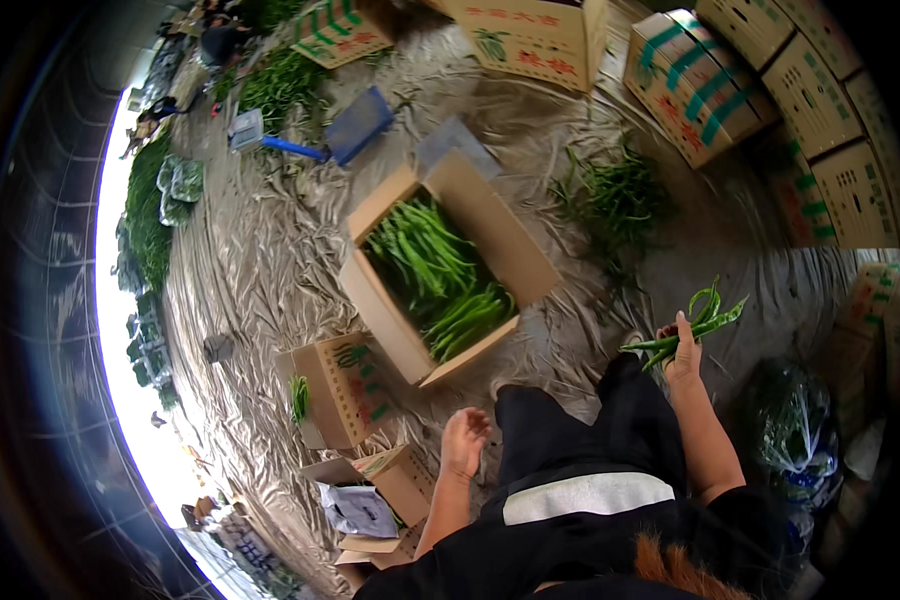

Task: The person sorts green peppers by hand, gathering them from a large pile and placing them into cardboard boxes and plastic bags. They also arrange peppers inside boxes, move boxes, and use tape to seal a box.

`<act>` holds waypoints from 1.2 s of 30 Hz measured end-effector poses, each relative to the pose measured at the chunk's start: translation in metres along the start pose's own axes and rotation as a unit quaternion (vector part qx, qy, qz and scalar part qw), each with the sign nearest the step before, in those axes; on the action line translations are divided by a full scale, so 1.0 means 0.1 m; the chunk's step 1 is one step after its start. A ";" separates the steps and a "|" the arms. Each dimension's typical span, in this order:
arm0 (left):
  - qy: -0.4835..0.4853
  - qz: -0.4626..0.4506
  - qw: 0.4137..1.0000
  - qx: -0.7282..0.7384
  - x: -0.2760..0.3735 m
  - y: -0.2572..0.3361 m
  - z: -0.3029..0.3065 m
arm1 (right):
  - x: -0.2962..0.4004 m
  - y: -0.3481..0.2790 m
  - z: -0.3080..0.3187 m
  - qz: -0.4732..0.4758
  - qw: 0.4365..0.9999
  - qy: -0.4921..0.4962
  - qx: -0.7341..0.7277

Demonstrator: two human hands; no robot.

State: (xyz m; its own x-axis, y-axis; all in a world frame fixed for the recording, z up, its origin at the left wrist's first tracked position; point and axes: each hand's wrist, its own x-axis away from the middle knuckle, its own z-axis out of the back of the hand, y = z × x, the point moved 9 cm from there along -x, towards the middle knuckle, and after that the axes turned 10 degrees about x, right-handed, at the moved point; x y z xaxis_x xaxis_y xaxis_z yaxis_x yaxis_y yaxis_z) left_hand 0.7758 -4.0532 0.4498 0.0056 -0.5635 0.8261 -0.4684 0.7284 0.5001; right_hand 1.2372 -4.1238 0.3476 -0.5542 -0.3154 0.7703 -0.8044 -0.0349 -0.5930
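My right hand (684, 358) grips several long green chili peppers (709, 322), which stick out on both sides of the fingers. Held near my left thigh, my left hand (465, 439) has nothing in it and its fingers are loosely bent. Ahead of me an open cardboard box (491, 225) stands on the ground sheet with its flaps spread. Inside it, long green peppers (427, 247) lie in bundles, one group at the far end and another at the near end. Neither hand touches the box.
A loose heap of green peppers (626, 191) lies right of the box. Taped cartons (697, 86) are stacked at the upper right. A blue dustpan-like object (358, 124) lies beyond the box. Smaller cartons (341, 390) stand at left, and a clear plastic bag (793, 420) at right. The sheet (255, 300) is wrinkled.
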 end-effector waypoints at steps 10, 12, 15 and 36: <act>-0.065 0.024 0.988 -0.139 -1.17 -0.37 -2.12 | -1.24 -0.41 0.55 -0.005 0.991 0.135 -0.013; -0.083 0.033 0.984 -0.151 -1.80 -0.49 -2.59 | -1.45 -0.39 0.52 0.012 0.991 0.136 -0.008; -0.146 -0.013 0.951 -0.272 -2.80 -0.80 -3.34 | -1.86 -0.41 0.40 0.010 0.978 0.206 0.018; -0.022 0.280 0.878 -0.388 -3.54 -4.42 -2.46 | -7.20 0.20 1.04 -0.138 0.989 -0.041 -0.042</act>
State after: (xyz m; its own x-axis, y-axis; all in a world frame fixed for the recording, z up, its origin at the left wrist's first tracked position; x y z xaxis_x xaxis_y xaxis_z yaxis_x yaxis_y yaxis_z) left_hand 1.1983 -4.0801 0.0007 -0.0763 -0.0345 0.9965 0.3571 0.9321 0.0596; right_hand 1.6422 -3.9961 -0.2430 -0.2955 -0.3806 0.8762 -0.9393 -0.0514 -0.3391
